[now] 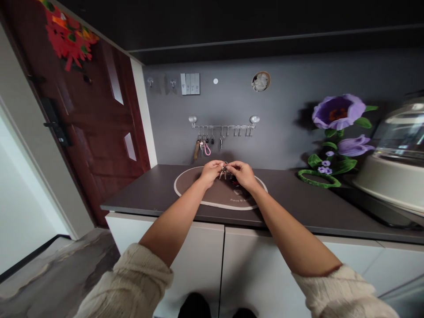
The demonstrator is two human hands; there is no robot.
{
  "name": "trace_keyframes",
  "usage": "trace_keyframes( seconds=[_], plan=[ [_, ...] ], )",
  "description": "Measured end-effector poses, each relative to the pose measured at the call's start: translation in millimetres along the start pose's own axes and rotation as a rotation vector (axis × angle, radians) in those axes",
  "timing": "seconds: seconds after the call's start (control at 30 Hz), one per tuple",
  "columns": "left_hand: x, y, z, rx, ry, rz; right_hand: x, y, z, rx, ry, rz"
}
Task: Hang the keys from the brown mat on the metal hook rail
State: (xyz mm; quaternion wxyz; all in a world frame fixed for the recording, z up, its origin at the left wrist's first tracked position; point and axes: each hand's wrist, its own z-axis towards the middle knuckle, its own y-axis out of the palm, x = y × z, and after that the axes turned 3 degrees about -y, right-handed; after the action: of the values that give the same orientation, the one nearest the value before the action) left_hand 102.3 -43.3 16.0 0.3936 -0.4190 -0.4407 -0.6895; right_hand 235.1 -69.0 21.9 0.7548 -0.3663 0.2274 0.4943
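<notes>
Both hands meet over a brown oval mat (pixel 188 185) with a pale rim. Between them is a bunch of keys (pixel 224 173) on a ring, with several metal keys dangling below the fingers. My left hand (pixel 211 172) pinches the bunch from the left, my right hand (pixel 244 173) from the right. Something dark and red hangs under the right fingers, too small to name. Behind them, a clear hook rail (pixel 223 126) is fixed to the grey wall. More keys (pixel 202 143) with a brown tag and a pink loop hang at its left, and a single key (pixel 221 141) near its middle.
The dark countertop (pixel 291 207) ends in a front edge above white cabinet doors (pixel 195 251). A purple fabric flower (pixel 339 112) and a white appliance with a clear dome (pixel 394 172) stand at right. A dark red door (pixel 96 110) is at left; a dark cabinet (pixel 251 26) overhangs.
</notes>
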Motion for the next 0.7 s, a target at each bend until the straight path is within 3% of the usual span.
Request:
trace_keyframes(
  seconds=[0.23,0.4,0.53,0.7],
  plan=[
    [1.7,0.2,-3.2,-0.04,0.015,-0.046,1.0,-1.9,1.5,0.022,-0.025,-0.014],
    [-1.0,1.0,-2.6,-0.018,0.074,0.049,6.6,-3.2,2.8,0.042,-0.036,-0.004],
    [-5.5,0.1,2.1,0.074,0.182,0.218,10.0,-1.2,3.1,0.042,0.0,0.026],
    [-9.2,-6.8,8.0,0.23,0.303,0.564,3.8,1.4,5.1,0.063,0.112,0.215]
  ],
)
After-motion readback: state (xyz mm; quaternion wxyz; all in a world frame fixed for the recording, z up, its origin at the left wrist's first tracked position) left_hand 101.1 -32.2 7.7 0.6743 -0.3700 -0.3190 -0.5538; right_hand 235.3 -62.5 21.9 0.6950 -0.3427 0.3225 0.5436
